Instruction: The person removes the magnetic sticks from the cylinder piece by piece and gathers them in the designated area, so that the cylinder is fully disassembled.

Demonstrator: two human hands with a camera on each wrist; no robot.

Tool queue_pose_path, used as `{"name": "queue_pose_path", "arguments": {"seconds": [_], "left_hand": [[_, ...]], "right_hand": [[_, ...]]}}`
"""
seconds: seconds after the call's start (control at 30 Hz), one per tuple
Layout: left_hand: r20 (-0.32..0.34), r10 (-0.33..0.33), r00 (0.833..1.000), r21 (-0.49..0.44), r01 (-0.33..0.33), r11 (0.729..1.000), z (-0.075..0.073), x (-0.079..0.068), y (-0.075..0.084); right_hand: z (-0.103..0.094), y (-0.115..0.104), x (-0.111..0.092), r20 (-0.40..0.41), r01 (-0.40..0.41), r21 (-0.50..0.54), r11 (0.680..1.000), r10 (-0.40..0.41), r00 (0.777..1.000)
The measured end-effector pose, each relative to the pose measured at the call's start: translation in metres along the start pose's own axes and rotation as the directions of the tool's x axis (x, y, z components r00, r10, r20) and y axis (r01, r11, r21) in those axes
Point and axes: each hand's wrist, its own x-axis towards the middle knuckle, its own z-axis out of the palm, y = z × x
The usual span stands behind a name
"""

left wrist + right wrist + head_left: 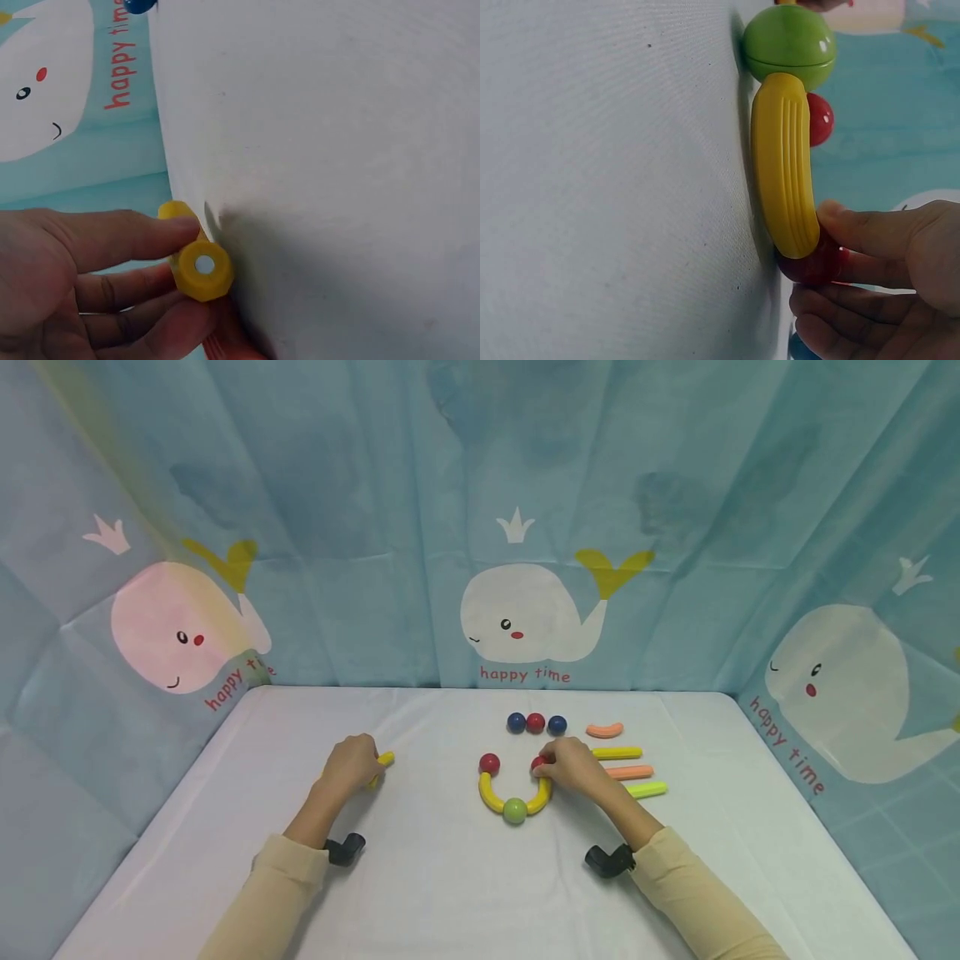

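My left hand [352, 763], at the left of the table, pinches a yellow stick [386, 758] between thumb and fingers. In the left wrist view, the yellow stick [205, 281] has a pale disc in its near end, and a ribbed orange-red piece [226, 334] shows under it. My right hand [572, 763] pinches a red ball [815, 268] at the upper end of a curved yellow stick [784, 165]. That stick meets a green ball [515, 811]. A second curved yellow stick [490, 794] rises from the green ball to another red ball [489, 763], forming a U shape.
Behind the U shape, a red ball [536, 722] sits between two blue balls, with a short curved orange stick [604, 731] to their right. Straight sticks in yellow [618, 752], orange [632, 772] and lime [648, 790] lie right of my right hand. A whale-print curtain [390, 610] surrounds the table.
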Motion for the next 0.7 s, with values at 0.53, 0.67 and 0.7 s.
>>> {"name": "queue_pose_path", "arguments": {"seconds": [0.53, 0.67, 0.7], "left_hand": [[-0.046, 0.029, 0.999, 0.066, -0.026, 0.998, 0.0033, -0.0051, 0.0033], [-0.054, 0.031, 0.998, 0.08, -0.027, 0.996, 0.0029, -0.0057, 0.0044], [-0.055, 0.033, 0.998, 0.081, -0.028, 0.996, 0.0028, -0.0059, 0.0047]], "right_hand": [[0.0002, -0.0002, 0.0013, 0.008, -0.009, -0.013, 1.0, 0.009, 1.0], [-0.0003, -0.0005, 0.0013, 0.012, -0.015, -0.013, 1.0, 0.015, 1.0], [-0.0003, -0.0006, 0.0014, 0.011, -0.015, -0.014, 1.0, 0.015, 1.0]]}}
